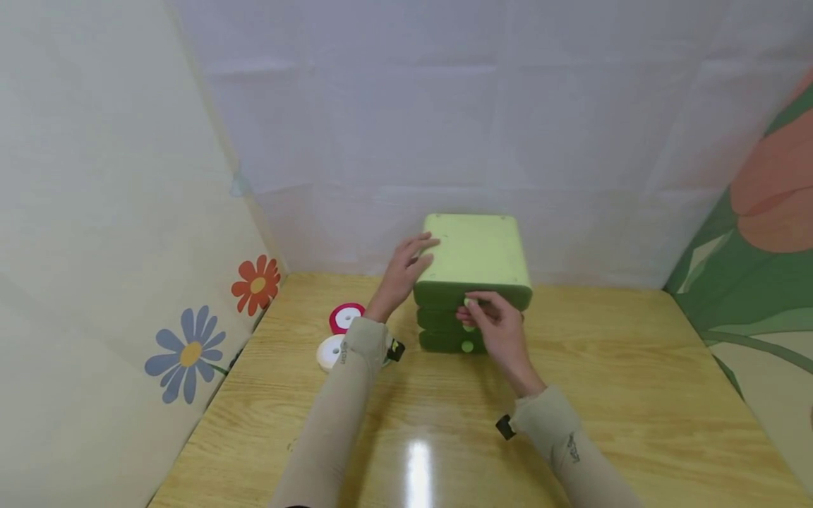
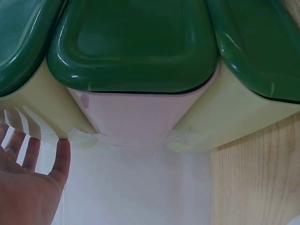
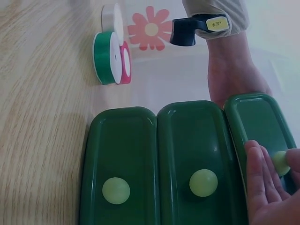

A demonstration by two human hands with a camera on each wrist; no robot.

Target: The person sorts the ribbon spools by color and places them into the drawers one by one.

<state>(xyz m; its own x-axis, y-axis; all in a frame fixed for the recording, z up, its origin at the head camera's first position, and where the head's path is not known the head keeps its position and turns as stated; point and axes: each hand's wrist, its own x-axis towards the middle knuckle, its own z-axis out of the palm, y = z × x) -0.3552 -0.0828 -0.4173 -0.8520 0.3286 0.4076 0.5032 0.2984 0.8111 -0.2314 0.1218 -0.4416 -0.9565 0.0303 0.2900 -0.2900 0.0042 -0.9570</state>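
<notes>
Beige sleeves (image 1: 336,423) extend over the wood-grain table (image 1: 648,367). At left, a white spool (image 1: 328,354), a red spool (image 1: 358,310) and a green spool (image 3: 102,58) sit grouped. Left hand (image 1: 401,274), fingers extended, rests on the upper left edge of the green drawer cabinet (image 1: 478,247), central on the table. Right hand (image 1: 500,328) pinches the top knob (image 3: 280,163).

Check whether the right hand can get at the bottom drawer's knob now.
Probably yes: the bottom knob sits uncovered below the right hand, with nothing in front of it. That hand would first need to release the top knob.
</notes>
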